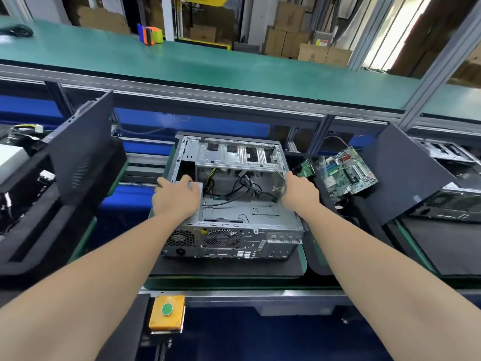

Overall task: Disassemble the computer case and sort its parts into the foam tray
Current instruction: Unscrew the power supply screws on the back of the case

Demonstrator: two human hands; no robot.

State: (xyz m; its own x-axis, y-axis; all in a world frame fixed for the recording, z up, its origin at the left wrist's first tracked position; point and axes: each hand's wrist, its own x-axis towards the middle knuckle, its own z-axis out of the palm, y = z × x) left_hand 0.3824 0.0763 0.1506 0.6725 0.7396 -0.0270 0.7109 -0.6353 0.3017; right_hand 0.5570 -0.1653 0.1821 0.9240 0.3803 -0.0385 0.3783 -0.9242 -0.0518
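An open grey metal computer case (234,230) lies on its side on a black mat in the middle, its rear panel with fan grilles facing me. Black and yellow cables (242,187) lie loose inside. My left hand (177,196) rests on the grey power supply box (198,187) at the case's left side, fingers curled over its top edge. My right hand (299,190) grips the case's right wall near the drive cage. A green motherboard (347,174) lies tilted in the black foam tray (320,267) to the right, beside a small green card (307,169).
A black side panel (83,152) leans upright at the left, another dark panel (406,175) at the right. More foam trays with parts flank both sides. A yellow box with a green button (167,312) sits at the bench's front edge. A green shelf (208,66) runs behind.
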